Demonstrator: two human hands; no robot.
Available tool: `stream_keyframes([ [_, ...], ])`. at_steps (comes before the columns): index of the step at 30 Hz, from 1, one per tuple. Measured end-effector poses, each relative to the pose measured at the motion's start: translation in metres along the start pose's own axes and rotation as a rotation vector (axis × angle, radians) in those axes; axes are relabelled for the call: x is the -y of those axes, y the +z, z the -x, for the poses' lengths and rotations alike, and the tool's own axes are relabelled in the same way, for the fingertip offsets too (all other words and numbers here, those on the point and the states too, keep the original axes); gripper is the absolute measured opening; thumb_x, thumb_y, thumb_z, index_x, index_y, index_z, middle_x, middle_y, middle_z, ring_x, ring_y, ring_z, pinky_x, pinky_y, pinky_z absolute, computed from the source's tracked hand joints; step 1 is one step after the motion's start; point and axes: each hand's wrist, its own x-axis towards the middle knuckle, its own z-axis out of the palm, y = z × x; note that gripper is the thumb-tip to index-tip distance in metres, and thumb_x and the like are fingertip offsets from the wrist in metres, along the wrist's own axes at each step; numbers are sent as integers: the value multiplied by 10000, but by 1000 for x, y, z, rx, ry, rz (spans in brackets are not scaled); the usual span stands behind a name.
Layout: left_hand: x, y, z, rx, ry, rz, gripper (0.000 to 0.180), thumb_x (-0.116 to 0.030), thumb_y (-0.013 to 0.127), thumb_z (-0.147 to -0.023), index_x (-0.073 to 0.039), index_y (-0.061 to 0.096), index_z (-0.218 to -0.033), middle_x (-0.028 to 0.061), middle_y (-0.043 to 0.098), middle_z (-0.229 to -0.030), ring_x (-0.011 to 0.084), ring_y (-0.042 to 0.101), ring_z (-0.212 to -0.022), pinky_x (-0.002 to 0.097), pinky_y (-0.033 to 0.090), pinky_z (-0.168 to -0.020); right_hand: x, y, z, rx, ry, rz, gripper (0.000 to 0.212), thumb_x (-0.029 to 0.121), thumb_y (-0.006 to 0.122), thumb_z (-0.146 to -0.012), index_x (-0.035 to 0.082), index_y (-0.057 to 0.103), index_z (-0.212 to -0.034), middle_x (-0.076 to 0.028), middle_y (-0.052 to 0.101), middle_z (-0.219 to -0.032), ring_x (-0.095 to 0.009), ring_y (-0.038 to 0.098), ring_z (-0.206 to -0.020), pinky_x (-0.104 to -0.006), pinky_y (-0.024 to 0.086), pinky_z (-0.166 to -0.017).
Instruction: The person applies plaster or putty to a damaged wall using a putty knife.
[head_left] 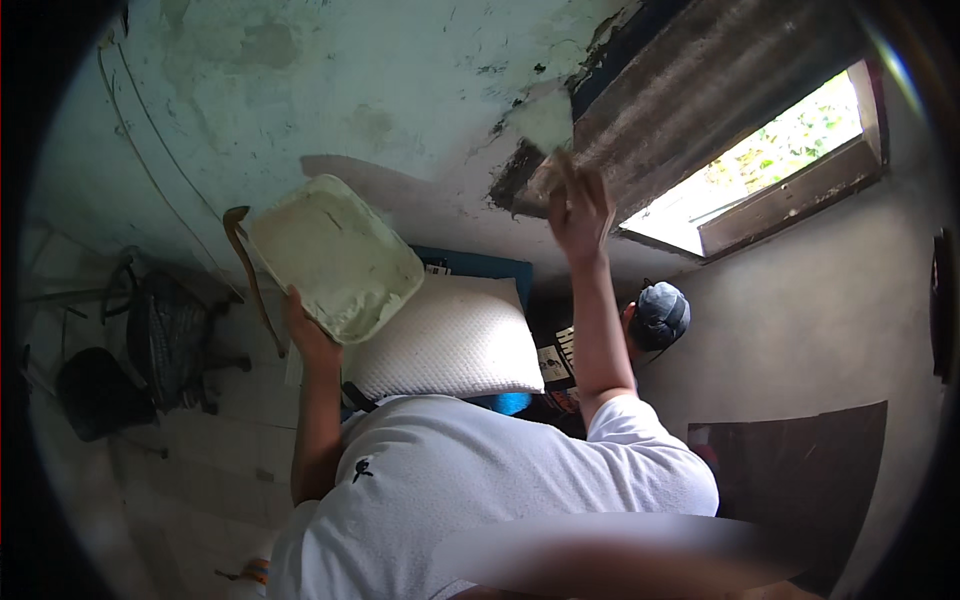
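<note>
My left hand (314, 330) grips the lower edge of a pale rectangular plastic tub (325, 250), tilted so its inside shows. Whitish paste (375, 312) is smeared along the tub's lower right corner. My right hand (583, 212) is raised against the wall, close to the left end of the window recess. Its fingers are bent together and slightly smeared by motion. What they hold, if anything, cannot be made out against the dark, broken patch (518, 175) beside the fingertips. Bare plaster and chipped edges show around that patch of the pale green wall (400, 70).
A white quilted cushion (450, 335) lies right in front of my body. Left of the tub hangs a curved wooden cane (245, 265). Dark chairs (170, 335) stand at the left. A blue-grey cap (661, 315) is by the right wall, below the bright window (770, 150).
</note>
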Motion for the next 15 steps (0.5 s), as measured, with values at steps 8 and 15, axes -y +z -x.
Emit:
stream_keyframes([
  [8,25,4,3,-23,-111,-49,505,-329,473,-992,-9,362,-1367,166,480,-1305,309,535,-1204,454,476,-987,-41,46,-70,-54,-21,228,487,70,549,-864,160,551,-1343,-87,540,-948,-265,608,-750,-377,555,-620],
  [15,24,11,6,2,-43,-126,505,-341,475,-992,2,361,-1345,170,486,-1279,302,541,-1192,443,480,-978,-41,79,-43,24,38,231,577,93,575,-848,147,462,-1411,-117,518,-952,-304,601,-730,-424,545,-584],
])
